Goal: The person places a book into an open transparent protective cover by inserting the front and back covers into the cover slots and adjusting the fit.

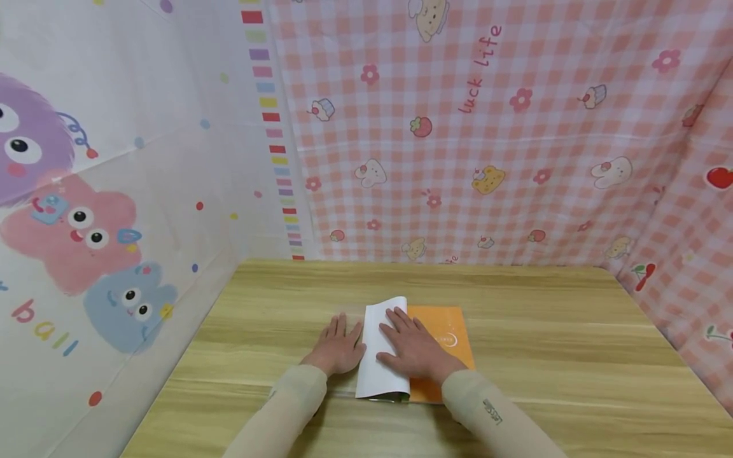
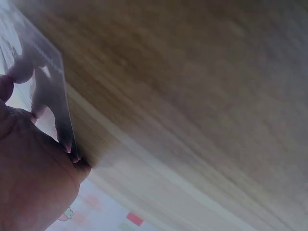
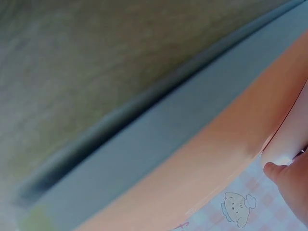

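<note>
An orange-covered book (image 1: 439,318) lies on the table, with a white sheet (image 1: 375,376) folded over its left part and the sheet's near edge arching up a little. The right hand (image 1: 417,348) rests on the white sheet with its fingers extended and slightly spread. Just left of the sheet, the left hand (image 1: 336,350) lies with straight fingers, its thumb at the sheet's left edge. In the left wrist view, a shiny clear plastic sheet (image 2: 55,79) sits at the left hand's fingers. The right wrist view shows the orange cover (image 3: 226,139) up close, the right hand at the edge.
The wood-grain table (image 1: 572,343) extends around the book on all sides. Behind it hangs a pink checked cloth (image 1: 458,210), and a white cloth with cartoon figures (image 1: 217,165) hangs at the left.
</note>
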A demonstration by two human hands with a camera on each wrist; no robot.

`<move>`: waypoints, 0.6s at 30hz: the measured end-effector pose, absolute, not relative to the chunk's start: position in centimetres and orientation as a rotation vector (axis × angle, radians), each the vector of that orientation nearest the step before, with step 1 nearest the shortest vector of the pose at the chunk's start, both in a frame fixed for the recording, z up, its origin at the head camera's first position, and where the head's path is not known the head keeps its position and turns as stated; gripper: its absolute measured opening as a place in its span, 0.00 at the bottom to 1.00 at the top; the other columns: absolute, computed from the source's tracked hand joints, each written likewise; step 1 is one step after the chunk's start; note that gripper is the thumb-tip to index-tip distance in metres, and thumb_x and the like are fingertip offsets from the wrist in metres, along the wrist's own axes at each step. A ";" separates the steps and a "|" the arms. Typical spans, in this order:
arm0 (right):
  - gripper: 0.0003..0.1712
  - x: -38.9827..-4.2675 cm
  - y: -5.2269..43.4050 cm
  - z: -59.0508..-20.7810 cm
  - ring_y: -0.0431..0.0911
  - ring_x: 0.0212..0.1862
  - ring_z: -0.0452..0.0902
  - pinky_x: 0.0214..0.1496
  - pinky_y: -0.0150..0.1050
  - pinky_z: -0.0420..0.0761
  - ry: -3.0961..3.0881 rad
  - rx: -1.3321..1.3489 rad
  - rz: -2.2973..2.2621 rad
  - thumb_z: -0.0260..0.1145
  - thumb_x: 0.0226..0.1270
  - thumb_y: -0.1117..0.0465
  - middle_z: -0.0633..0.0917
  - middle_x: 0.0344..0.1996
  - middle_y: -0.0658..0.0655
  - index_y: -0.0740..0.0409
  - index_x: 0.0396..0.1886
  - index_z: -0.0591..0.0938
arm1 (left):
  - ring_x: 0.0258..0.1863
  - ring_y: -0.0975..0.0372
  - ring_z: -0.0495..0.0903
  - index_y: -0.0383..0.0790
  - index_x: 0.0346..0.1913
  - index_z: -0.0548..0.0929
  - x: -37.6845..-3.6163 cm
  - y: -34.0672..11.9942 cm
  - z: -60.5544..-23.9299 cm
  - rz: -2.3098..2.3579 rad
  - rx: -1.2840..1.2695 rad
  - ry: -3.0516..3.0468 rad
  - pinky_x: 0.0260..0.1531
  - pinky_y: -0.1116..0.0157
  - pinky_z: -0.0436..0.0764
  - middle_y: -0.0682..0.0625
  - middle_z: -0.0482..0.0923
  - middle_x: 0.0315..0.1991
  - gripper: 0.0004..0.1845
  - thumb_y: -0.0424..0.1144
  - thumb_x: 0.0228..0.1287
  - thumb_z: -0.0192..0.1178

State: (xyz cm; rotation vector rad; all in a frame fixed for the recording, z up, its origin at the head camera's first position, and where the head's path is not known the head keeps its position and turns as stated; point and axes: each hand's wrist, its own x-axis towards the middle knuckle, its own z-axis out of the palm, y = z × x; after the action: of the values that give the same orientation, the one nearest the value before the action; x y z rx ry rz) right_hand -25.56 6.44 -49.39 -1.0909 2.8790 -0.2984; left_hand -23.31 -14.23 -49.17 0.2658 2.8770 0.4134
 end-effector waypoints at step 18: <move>0.39 -25.3 7.9 -49.6 0.54 0.79 0.43 0.75 0.59 0.49 2.887 -1.159 -0.383 0.45 0.77 0.37 0.53 0.78 0.61 0.57 0.77 0.62 | 0.76 0.40 0.42 0.42 0.77 0.60 -23.4 -14.3 -48.9 0.416 0.248 2.860 0.72 0.44 0.49 0.30 0.43 0.77 0.30 0.50 0.78 0.40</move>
State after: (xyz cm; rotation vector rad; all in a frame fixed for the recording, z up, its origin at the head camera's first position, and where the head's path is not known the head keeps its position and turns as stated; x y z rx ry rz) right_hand -25.34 7.88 -49.63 -1.1593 2.8866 -0.3825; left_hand -23.36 -14.32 -48.88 0.2483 2.8597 0.4156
